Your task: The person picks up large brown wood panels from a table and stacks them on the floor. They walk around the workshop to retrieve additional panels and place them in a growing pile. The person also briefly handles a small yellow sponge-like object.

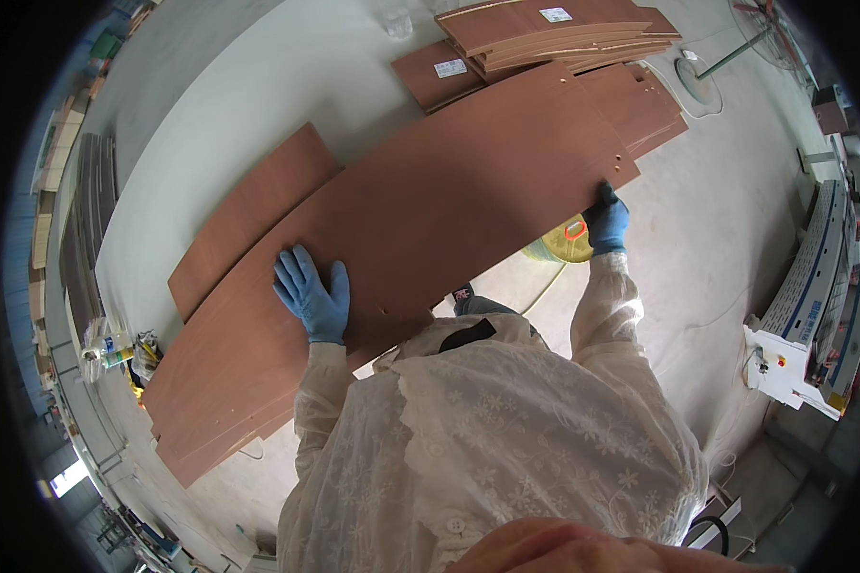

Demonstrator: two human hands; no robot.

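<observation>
A long reddish-brown wooden panel (430, 201) lies slantwise in front of me, with small holes near its right end. My left hand (312, 295), in a blue glove, rests flat on its face with the fingers stretched out. On the panel's near right edge, close to the corner, my right hand (608, 224) grips the board; its glove looks dark at the fingers, and the part underneath is hidden. Another brown panel (248, 220) shows beyond the far left edge. At the far right, more brown boards (635, 105) stick out from beneath.
A stack of brown boards (545, 33) with white labels lies at the back on a pale tabletop (248, 86). A yellow round container (554, 244) stands below my right hand. A stand fan (702, 76) is at far right; long panels (803, 277) lean on the right side.
</observation>
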